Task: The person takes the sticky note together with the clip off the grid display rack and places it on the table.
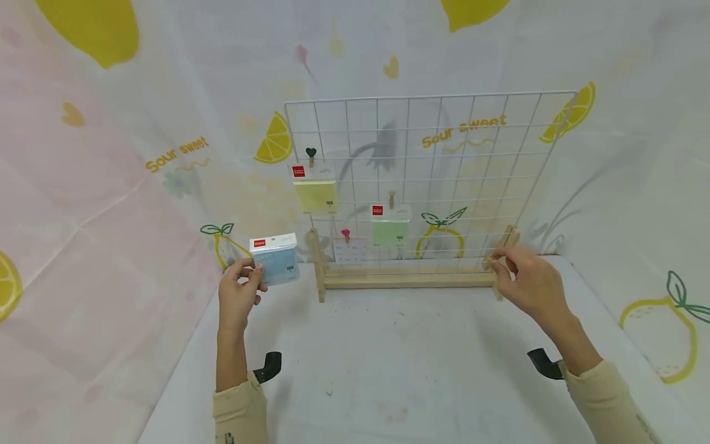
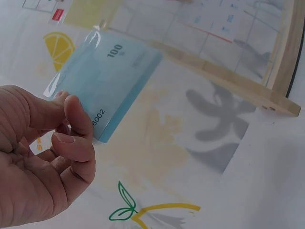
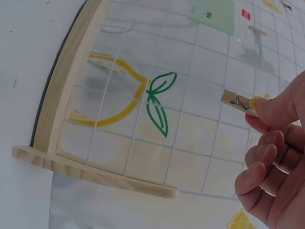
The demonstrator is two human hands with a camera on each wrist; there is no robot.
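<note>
My left hand pinches a blue pack of sticky notes by its left edge, thumb in front. The pack, in clear wrap with a white header, is held up to the left of a white wire grid in a wooden stand. Near the stand's right end, my right hand pinches a small wooden clothespin between thumb and index finger; a yellow bit shows at the thumb. In the right wrist view, the clothespin's tip points toward the grid and the other fingers are curled.
On the grid, clothespins hold a yellow sticky-note pack at upper left, a green pack near the middle, and a pale patterned sheet low down. A white cloth covers the table; a lemon-print curtain hangs behind.
</note>
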